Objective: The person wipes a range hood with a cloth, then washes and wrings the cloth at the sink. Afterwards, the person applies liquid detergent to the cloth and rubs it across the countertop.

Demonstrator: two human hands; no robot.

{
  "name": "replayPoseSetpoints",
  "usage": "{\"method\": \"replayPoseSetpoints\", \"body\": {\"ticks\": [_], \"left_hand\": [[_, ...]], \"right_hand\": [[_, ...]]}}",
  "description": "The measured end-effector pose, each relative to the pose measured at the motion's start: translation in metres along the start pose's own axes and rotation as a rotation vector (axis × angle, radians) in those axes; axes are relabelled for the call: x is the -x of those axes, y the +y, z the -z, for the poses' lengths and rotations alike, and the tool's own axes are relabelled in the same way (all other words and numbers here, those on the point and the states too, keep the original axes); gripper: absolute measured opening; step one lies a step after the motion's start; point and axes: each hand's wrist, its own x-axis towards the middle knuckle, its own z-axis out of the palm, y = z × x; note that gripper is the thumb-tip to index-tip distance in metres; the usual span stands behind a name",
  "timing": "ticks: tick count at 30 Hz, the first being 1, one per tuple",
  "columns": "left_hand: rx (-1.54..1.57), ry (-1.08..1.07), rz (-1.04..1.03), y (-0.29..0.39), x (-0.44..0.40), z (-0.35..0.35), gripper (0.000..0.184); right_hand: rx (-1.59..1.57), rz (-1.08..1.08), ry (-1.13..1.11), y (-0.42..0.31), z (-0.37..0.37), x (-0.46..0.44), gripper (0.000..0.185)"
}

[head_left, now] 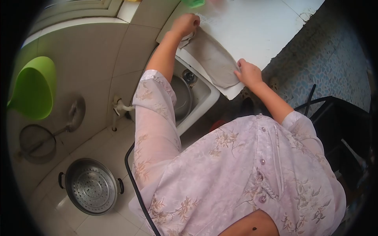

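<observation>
Cloth on the counter, between left hand and right hand.
At the counter's near left sits the sink, basin inside; the tap is left of it, the pot farther left.

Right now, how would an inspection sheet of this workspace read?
Surface: white counter, beside the sink.
Job's things: grey cloth, spread along the counter's edge, bunched at one end.
Clutter: green item on the counter, cut off by the frame; metal bowl in the sink.
Hands: left hand grips the bunched end; right hand at the opposite end, grip unclear.
Cables: black cord beside the left sleeve.
Surroundings: steamer on tiles; green scoop and strainer by the wall.
</observation>
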Motion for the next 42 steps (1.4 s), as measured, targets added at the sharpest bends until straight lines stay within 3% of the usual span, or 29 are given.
{"method": "replayPoseSetpoints", "body": {"ticks": [2, 4, 6, 8, 10, 12, 14, 15, 16, 17, 18, 20, 21, 22, 24, 26, 27, 28, 29, 30, 32, 36, 42], "left_hand": [[-0.049, 0.170, -0.164, -0.005, 0.013, 0.007, 0.006], [-0.045, 0.263, -0.220, -0.009, 0.032, 0.010, 0.006], [-0.039, 0.356, -0.279, -0.013, 0.052, 0.008, 0.006], [0.029, 0.441, -0.193, -0.024, 0.073, -0.005, 0.009], [0.054, 0.459, -0.190, -0.046, 0.077, -0.029, 0.012], [0.581, 0.416, 0.293, -0.053, 0.074, -0.046, 0.019], [0.600, 0.425, 0.279, -0.051, 0.064, -0.062, 0.028], [0.440, 0.346, 0.293, -0.038, 0.066, -0.063, 0.029], [0.278, 0.269, 0.305, -0.029, 0.066, -0.061, 0.030], [0.280, 0.279, 0.293, -0.026, 0.063, -0.056, 0.030], [0.348, 0.168, 0.279, -0.022, 0.061, -0.051, 0.030], [0.412, 0.074, 0.255, -0.019, 0.051, -0.034, 0.029], [0.515, 0.125, 0.237, -0.018, 0.048, -0.024, 0.027], [0.617, 0.177, 0.215, -0.021, 0.045, -0.016, 0.025], [0.703, 0.510, 0.118, -0.029, 0.036, -0.005, 0.025], [0.518, 0.758, -0.070, -0.032, 0.028, 0.013, 0.024], [0.521, 0.768, -0.072, -0.036, 0.024, 0.015, 0.024], [0.143, 0.784, -0.123, -0.041, 0.022, 0.014, 0.023], [-0.234, 0.773, -0.166, -0.045, 0.021, 0.011, 0.022], [-0.230, 0.772, -0.158, -0.050, 0.021, 0.000, 0.022], [-0.396, 0.590, 0.095, -0.064, 0.020, -0.032, 0.025], [0.095, 0.632, 0.031, -0.047, 0.009, -0.059, 0.025], [0.092, 0.584, 0.299, -0.030, 0.057, -0.072, 0.026]], "right_hand": [[-0.022, -0.051, -0.076, -0.001, -0.004, 0.000, 0.021], [-0.018, 0.374, 0.320, 0.003, -0.012, 0.004, 0.017], [-0.111, 0.387, 0.239, -0.012, -0.013, 0.018, 0.017], [-0.202, 0.398, 0.155, -0.023, -0.017, 0.022, 0.018], [-0.092, 0.562, 0.002, -0.027, -0.029, 0.022, 0.021], [-0.083, 0.616, 0.033, -0.027, -0.035, 0.022, 0.024], [0.015, 0.633, 0.363, -0.030, -0.036, 0.016, 0.029], [0.026, 0.638, 0.376, -0.029, -0.040, 0.012, 0.029], [0.007, 0.508, 0.335, -0.026, -0.048, 0.008, 0.032], [-0.015, 0.377, 0.292, -0.028, -0.049, 0.007, 0.036], [-0.007, 0.379, 0.303, -0.029, -0.046, 0.005, 0.036], [-0.236, 0.055, -0.065, -0.033, -0.038, -0.003, 0.042], [-0.290, 0.183, 0.088, -0.022, -0.045, -0.011, 0.038], [-0.283, 0.193, 0.099, -0.014, -0.041, -0.024, 0.038], [-0.293, 0.224, 0.404, -0.010, -0.023, -0.051, 0.031], [-0.114, 0.398, 0.590, -0.017, 0.018, -0.076, 0.026], [-0.029, 0.473, 0.622, -0.018, 0.031, -0.091, 0.029], [0.054, 0.549, 0.648, -0.016, 0.039, -0.107, 0.033], [0.057, 0.552, 0.640, -0.008, 0.037, -0.125, 0.033], [0.207, 0.531, 0.542, -0.001, 0.032, -0.141, 0.036], [0.359, 0.518, 0.439, 0.009, 0.027, -0.156, 0.040], [0.339, 0.477, 0.352, 0.007, 0.030, -0.159, 0.043], [0.366, 0.501, 0.214, -0.010, 0.024, -0.130, 0.041]]}}
